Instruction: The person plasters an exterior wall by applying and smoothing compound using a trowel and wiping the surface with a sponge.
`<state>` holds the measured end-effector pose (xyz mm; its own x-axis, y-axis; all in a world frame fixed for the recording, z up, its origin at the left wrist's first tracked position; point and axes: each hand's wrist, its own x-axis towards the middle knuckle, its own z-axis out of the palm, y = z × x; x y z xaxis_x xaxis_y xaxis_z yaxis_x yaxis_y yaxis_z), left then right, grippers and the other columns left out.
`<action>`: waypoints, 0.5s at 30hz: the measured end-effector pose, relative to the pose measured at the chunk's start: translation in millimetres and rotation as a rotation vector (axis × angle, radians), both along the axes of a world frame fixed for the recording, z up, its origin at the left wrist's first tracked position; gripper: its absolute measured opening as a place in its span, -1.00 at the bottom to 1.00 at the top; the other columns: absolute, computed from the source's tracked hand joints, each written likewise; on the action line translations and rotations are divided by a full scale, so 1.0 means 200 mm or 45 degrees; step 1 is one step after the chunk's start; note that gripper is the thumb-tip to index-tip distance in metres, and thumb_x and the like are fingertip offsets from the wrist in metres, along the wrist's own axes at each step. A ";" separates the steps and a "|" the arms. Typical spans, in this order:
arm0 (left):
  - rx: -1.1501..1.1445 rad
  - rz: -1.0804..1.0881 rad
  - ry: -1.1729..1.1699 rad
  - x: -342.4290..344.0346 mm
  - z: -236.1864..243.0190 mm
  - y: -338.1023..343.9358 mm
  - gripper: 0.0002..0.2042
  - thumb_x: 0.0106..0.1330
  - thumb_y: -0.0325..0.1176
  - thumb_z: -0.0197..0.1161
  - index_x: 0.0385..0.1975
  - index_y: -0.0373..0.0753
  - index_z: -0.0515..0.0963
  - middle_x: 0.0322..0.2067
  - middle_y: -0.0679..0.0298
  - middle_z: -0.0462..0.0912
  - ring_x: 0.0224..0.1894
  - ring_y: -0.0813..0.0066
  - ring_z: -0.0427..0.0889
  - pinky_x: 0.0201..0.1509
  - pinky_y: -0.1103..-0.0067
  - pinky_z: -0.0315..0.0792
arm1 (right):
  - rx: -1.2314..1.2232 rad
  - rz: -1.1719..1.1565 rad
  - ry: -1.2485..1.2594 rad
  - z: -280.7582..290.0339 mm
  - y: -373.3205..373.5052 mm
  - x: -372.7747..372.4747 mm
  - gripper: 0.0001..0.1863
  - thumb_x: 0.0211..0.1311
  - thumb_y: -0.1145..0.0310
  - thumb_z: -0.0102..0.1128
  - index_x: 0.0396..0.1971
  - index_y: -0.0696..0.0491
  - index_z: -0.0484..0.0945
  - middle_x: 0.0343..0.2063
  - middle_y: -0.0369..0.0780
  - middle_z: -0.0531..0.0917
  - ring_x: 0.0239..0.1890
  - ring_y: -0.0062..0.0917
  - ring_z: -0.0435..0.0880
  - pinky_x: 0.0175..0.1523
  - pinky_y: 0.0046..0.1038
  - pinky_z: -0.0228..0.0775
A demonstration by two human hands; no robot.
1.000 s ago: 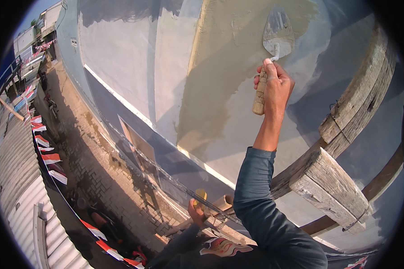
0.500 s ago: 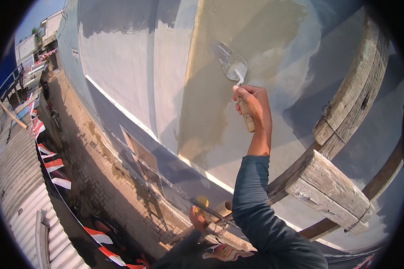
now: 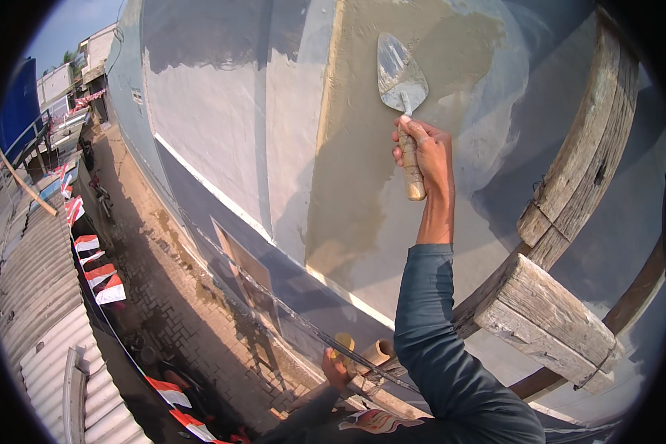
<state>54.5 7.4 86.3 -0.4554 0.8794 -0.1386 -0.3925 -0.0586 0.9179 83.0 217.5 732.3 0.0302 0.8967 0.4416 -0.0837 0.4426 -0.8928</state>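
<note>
My right hand (image 3: 429, 152) is closed round the wooden handle of a pointed metal trowel (image 3: 399, 70). The trowel's blade lies over a damp grey-green patch of plaster (image 3: 359, 192) on the pale wall, tip upward. Low in the view, my left hand (image 3: 336, 368) has its fingers curled on a yellow object (image 3: 344, 342), partly hidden beside a dark rail and too small to make out clearly.
Weathered timbers (image 3: 573, 148) bound with wire rise at my right, with a short board (image 3: 547, 318) across them. Far below at left lie a paved alley (image 3: 159, 259), corrugated roofing (image 3: 33, 296), red-and-white bunting (image 3: 100, 275) and a blue tank (image 3: 18, 111).
The trowel first went left and down across the plaster, then rose and shifted slightly right, its blade turning more upright. The view of the surroundings has shifted slightly.
</note>
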 end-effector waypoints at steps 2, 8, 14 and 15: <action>0.027 0.065 0.077 0.00 -0.04 0.02 -0.67 0.39 -0.10 0.11 -0.04 -0.20 0.45 -0.10 0.20 0.52 0.05 0.23 0.54 0.19 0.26 0.43 | -0.073 0.112 -0.177 -0.17 0.09 -0.04 -0.70 0.31 0.27 0.26 -0.49 0.22 0.63 -0.60 -0.24 0.57 -0.68 -0.60 0.49 -0.58 -0.52 0.31; 0.107 0.231 0.250 -0.03 0.03 0.00 -0.61 0.17 -0.31 0.33 -0.08 -0.40 0.47 -0.25 -0.08 0.59 -0.14 -0.09 0.61 -0.06 0.28 0.48 | -0.266 0.007 -0.562 -0.48 0.04 -0.09 -0.70 0.29 0.28 0.26 -0.55 0.19 0.60 -0.62 -0.28 0.54 -0.67 -0.63 0.47 -0.58 -0.52 0.28; 0.075 0.029 0.282 -0.05 0.12 -0.04 -0.74 0.37 -0.32 0.19 -0.01 -0.20 0.40 -0.09 0.27 0.48 0.07 0.44 0.51 0.22 0.42 0.46 | -0.002 -0.327 -0.292 0.04 -0.18 0.00 -0.69 0.27 0.27 0.29 -0.54 0.20 0.61 -0.62 -0.31 0.55 -0.67 -0.64 0.49 -0.55 -0.54 0.33; 0.085 0.165 0.253 -0.06 0.09 0.00 -0.72 0.28 -0.35 0.23 -0.07 -0.31 0.45 -0.18 0.08 0.53 -0.04 0.17 0.56 0.10 0.36 0.46 | 0.142 -0.387 -0.176 0.11 -0.19 -0.04 -0.69 0.26 0.28 0.28 -0.56 0.20 0.59 -0.64 -0.32 0.52 -0.67 -0.65 0.47 -0.54 -0.53 0.33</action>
